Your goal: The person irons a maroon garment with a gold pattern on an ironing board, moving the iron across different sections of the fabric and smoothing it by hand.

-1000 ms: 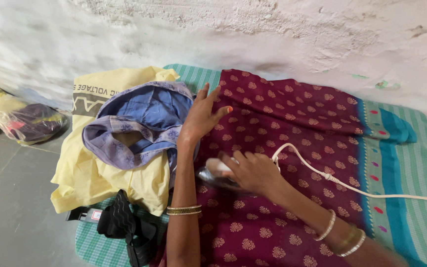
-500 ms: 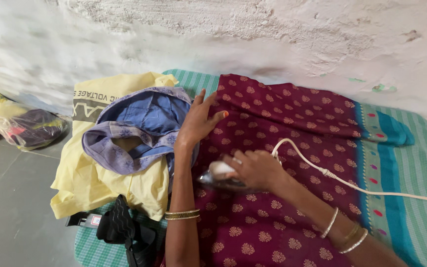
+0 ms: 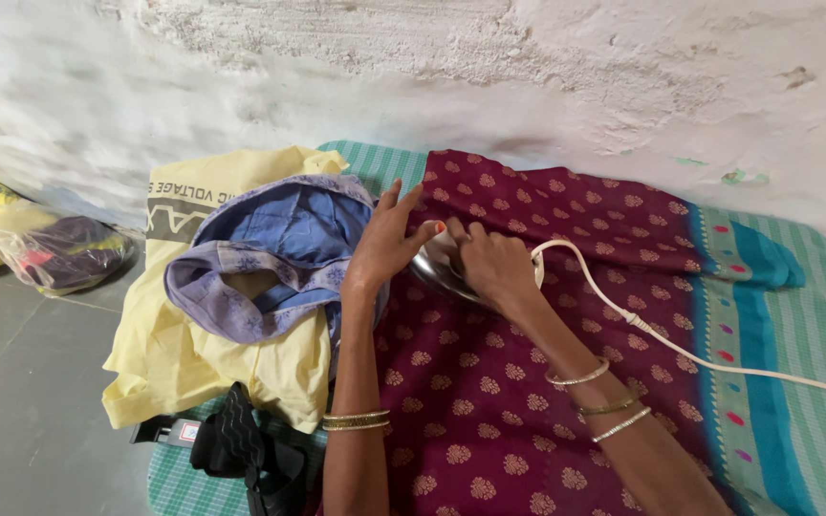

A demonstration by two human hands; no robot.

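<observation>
A maroon cloth with gold dots [image 3: 547, 334] lies spread over a green striped mat [image 3: 815, 315]. My right hand [image 3: 491, 263] grips the handle of a metal iron [image 3: 437, 268] that rests on the cloth near its left edge. A white cord [image 3: 681, 339] runs from the iron off to the right. My left hand [image 3: 386, 241] lies flat on the cloth just left of the iron, fingers spread, touching the iron's side.
A blue and lavender garment [image 3: 270, 253] sits on a yellow bag [image 3: 193, 354] at the left. Black cloth [image 3: 246, 444] lies at the mat's front corner. A plastic bag [image 3: 54, 253] rests on the grey floor. A rough white wall [image 3: 432, 76] stands behind.
The iron and my right hand have slid away from me along the cloth toward the wall. My left hand has stayed flat on the cloth, and the iron has come up against it.
</observation>
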